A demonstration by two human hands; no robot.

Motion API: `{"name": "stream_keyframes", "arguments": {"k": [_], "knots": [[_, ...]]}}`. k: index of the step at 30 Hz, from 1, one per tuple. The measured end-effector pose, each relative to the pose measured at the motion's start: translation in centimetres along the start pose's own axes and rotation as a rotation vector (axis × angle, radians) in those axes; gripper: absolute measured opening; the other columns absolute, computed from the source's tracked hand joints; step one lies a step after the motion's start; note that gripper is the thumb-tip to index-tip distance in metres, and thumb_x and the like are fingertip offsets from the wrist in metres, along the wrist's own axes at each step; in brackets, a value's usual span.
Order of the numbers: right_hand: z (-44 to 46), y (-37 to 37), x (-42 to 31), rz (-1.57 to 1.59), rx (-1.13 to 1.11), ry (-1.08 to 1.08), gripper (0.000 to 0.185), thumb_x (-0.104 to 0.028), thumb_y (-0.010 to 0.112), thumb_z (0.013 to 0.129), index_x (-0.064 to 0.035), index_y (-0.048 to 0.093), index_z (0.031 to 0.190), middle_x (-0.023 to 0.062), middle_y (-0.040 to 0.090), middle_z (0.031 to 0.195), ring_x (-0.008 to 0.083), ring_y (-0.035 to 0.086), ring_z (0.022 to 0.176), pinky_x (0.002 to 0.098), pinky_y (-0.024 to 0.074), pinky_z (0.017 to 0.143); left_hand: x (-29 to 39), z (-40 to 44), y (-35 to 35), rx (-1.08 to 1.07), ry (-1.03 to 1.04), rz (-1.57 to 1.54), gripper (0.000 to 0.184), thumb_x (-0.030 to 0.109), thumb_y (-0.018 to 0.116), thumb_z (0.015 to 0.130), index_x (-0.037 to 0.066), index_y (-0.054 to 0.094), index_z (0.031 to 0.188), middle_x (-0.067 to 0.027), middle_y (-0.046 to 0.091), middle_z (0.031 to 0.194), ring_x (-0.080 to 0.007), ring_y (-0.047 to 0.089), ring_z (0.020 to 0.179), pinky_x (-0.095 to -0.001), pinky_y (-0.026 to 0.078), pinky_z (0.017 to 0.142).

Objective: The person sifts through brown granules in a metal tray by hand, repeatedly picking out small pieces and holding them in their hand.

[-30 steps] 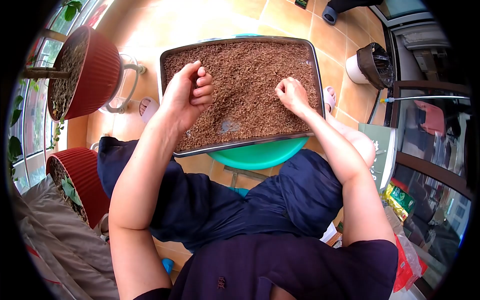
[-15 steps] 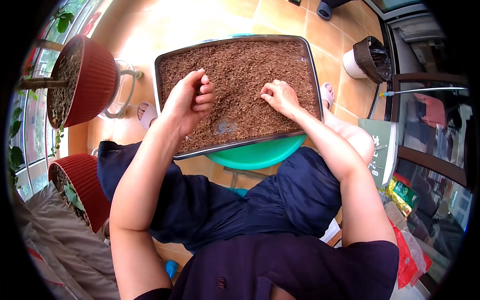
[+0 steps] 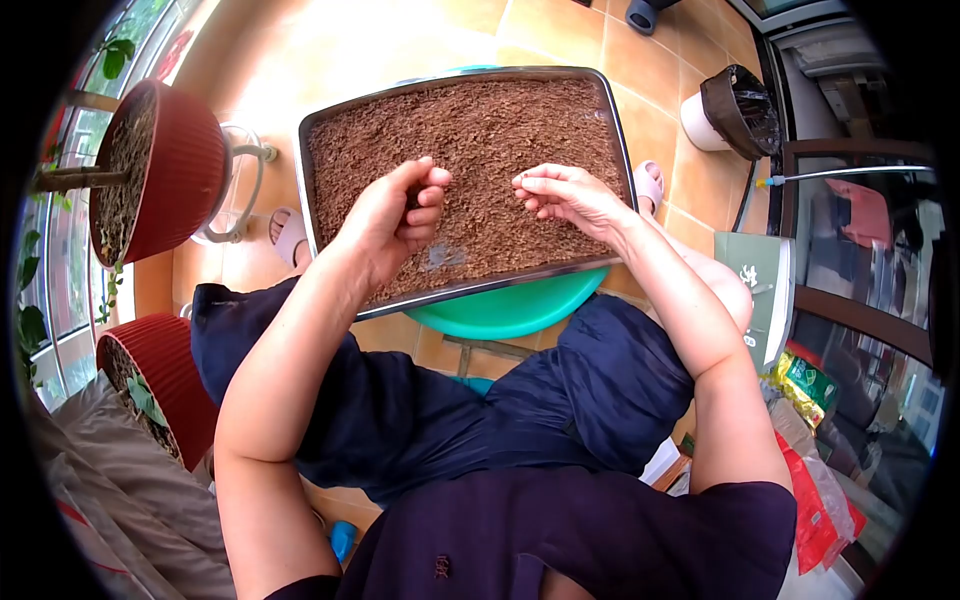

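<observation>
Both hands (image 3: 402, 216) curl over brown granules (image 3: 470, 125) — whether pinching anything, I cannot tell — while the green box (image 3: 736, 258) bears unreadable characters (image 3: 751, 275).

Soil (image 3: 480, 130) fills the tray (image 3: 500, 284); a basin (image 3: 510, 306) sits beneath, jutting past the tray's near edge. Left of the tray stands a pot (image 3: 190, 165); another pot (image 3: 170, 385) stands left and nearer. Right of the tray is a bin (image 3: 702, 122). Left hand (image 3: 393, 215) and right hand (image 3: 577, 197) are above it.
</observation>
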State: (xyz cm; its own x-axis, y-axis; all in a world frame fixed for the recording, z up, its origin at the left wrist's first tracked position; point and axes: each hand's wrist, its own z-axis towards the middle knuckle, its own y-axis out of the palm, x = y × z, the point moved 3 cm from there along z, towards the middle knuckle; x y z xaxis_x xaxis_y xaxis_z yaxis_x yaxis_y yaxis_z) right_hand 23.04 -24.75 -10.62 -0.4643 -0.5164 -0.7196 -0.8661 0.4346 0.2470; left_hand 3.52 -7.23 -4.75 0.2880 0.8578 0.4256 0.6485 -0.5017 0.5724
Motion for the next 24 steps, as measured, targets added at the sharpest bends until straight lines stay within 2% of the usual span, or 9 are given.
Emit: {"name": "stream_keyframes", "arguments": {"k": [3,5,8,11,13,15,18,21,24], "knots": [[-1.3,1.5,-1.3,0.068,-0.035,-0.071,0.029,-0.025,0.067,0.097,-0.0057,0.066,0.118,0.0008,0.068,0.103,0.0069,0.063,0.089,0.0233,0.0520,0.081,-0.8,0.0,1.3,-0.011,-0.006,0.195,0.022,0.026,0.053,0.103,0.006,0.063,0.105,0.0080,0.041,0.068,-0.0029,0.030,0.053,-0.0187,0.023,0.046],[-2.0,2.7,-1.9,0.106,-0.067,-0.127,0.030,-0.025,0.068,0.096,-0.0061,0.066,0.119,0.0003,0.067,0.103,0.0061,0.059,0.086,0.0227,0.0485,0.077,-1.4,0.1,2.1,-0.065,0.024,0.353,0.023,0.022,0.058,0.099,0.005,0.063,0.112,0.0085,0.041,0.071,-0.0031,0.032,0.055,-0.0194,0.023,0.048],[-2.5,4.7,-2.4,0.122,-0.082,-0.185,0.030,-0.026,0.069,0.095,-0.0066,0.067,0.119,-0.0015,0.067,0.098,0.0054,0.053,0.080,0.0215,0.0422,0.071,-2.1,0.0,3.4,-0.113,0.004,0.290,0.022,0.030,0.062,0.099,0.008,0.062,0.101,0.0083,0.044,0.073,-0.0026,0.033,0.057,-0.0190,0.023,0.049],[-2.4,5.3,-2.0,0.081,-0.102,-0.189,0.030,-0.026,0.069,0.095,-0.0066,0.068,0.118,-0.0020,0.067,0.098,0.0054,0.052,0.078,0.0214,0.0421,0.070,-2.8,0.6,3.5,-0.117,0.010,0.218,0.027,0.035,0.065,0.098,0.011,0.058,0.088,0.0080,0.045,0.072,-0.0022,0.034,0.056,-0.0194,0.024,0.048],[-2.7,5.7,-2.4,-0.051,-0.057,-0.254,0.028,-0.025,0.068,0.095,-0.0075,0.070,0.116,-0.0005,0.069,0.103,0.0050,0.055,0.081,0.0209,0.0431,0.069,-2.7,1.0,2.7,-0.133,0.008,0.207,0.032,0.035,0.068,0.097,0.012,0.054,0.080,0.0078,0.046,0.068,-0.0020,0.034,0.053,-0.0204,0.024,0.046],[-2.7,5.8,-2.5,-0.185,-0.009,-0.307,0.025,-0.023,0.067,0.097,-0.0079,0.071,0.116,0.0003,0.070,0.104,0.0050,0.058,0.084,0.0212,0.0453,0.070,-2.8,1.2,2.4,-0.121,0.007,0.210,0.031,0.034,0.068,0.097,0.012,0.054,0.080,0.0082,0.045,0.066,-0.0021,0.033,0.051,-0.0205,0.024,0.045],[-2.3,6.2,-2.7,-0.352,-0.002,-0.679,0.024,-0.020,0.063,0.099,-0.0072,0.071,0.118,0.0007,0.072,0.102,0.0053,0.061,0.087,0.0217,0.0491,0.071,-2.8,1.4,1.8,-0.100,0.016,0.226,0.029,0.032,0.068,0.096,0.012,0.055,0.080,0.0081,0.046,0.066,-0.0020,0.033,0.051,-0.0206,0.024,0.045],[-2.9,6.2,-2.7,-0.304,0.036,-0.507,0.022,-0.022,0.066,0.098,-0.0088,0.074,0.114,0.0034,0.074,0.098,0.0068,0.065,0.084,0.0221,0.0525,0.069,-2.7,1.3,1.8,-0.065,0.035,0.233,0.024,0.028,0.068,0.096,0.011,0.058,0.083,0.0077,0.048,0.067,-0.0018,0.033,0.051,-0.0204,0.025,0.046],[-2.5,5.8,-2.6,-0.228,0.000,-0.421,0.024,-0.022,0.065,0.098,-0.0063,0.073,0.114,0.0046,0.074,0.097,0.0073,0.066,0.080,0.0205,0.0524,0.066,-2.4,1.0,2.1,-0.050,0.049,0.284,0.019,0.026,0.068,0.096,0.010,0.062,0.090,0.0080,0.048,0.069,-0.0019,0.033,0.053,-0.0199,0.024,0.047]]}}
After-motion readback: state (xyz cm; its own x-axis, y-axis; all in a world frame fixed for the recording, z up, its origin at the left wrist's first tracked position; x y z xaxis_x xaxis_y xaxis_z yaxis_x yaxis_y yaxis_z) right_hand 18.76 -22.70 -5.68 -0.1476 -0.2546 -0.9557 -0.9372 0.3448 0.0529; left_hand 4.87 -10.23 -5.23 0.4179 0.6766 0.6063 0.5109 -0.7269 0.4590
